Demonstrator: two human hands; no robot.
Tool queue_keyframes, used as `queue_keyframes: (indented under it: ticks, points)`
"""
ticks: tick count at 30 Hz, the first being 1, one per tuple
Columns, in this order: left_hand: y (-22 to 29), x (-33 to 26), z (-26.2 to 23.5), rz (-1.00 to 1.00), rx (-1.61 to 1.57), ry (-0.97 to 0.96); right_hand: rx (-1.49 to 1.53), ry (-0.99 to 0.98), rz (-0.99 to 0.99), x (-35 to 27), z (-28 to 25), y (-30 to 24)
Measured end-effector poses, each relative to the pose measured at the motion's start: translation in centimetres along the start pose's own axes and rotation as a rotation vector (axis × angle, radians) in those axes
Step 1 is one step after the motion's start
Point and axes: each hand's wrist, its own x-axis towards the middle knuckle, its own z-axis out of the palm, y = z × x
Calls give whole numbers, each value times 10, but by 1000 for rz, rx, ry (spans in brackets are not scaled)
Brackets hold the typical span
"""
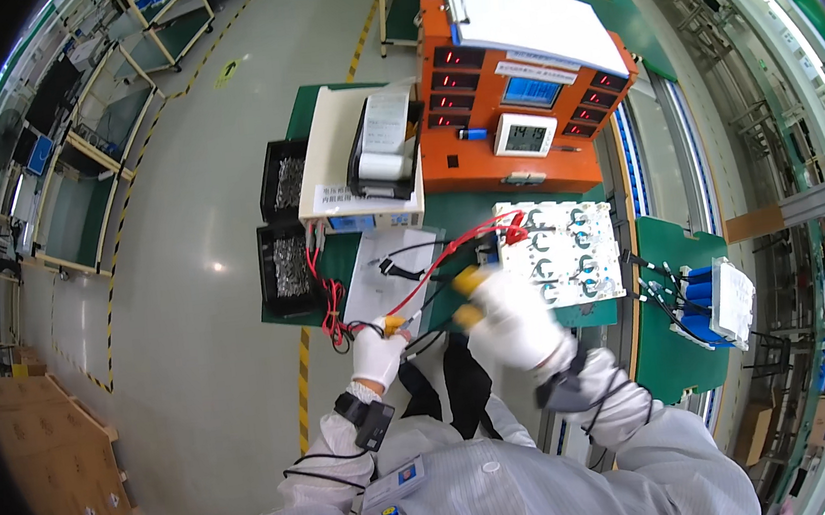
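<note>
Two leads point(425, 280) slanting lengthwise toward upper right from left fingers point(394, 325) curled around them; right fingers point(470, 317) blurred, hold unclear.

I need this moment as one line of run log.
left hand: gloved, near red cable | right hand: gloved, blurred, near white block | orange unit: displays lit

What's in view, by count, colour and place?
Bench: one, green, centre
Display box: one, orange, bench's back
Clipboard: one, white sheet, atop box
Clock: one, white, box front
Meter: one, cream, left of box
Paper roll: one, white, on meter
Bins: two, black, bench's left edge
Module: one, white, bench's right
Leads: several, red and black, across bench
Cell pack: one, blue, far right
Carts: several, green, upper left
Cardboard: uncounted, brown, lower left
Left hand: one, white glove, at leads
Right hand: one, white glove, blurred, near module
</note>
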Motion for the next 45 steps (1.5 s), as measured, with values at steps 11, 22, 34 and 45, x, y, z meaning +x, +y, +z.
queue_keyframes:
  ticks: [11,22,34,45]
  points:
    - [-9,6,-2,-232,-367,-258,220,-479,123,-29,103,31]
    - [15,11,18,-254,-333,-339,167,-538,225,-45,92,55]
    - [6,33,11,-246,-373,-362,118,-517,284,-33,98,59]
    - [-20,50,-6,-73,-752,196,304,-347,348,-62,114,59]
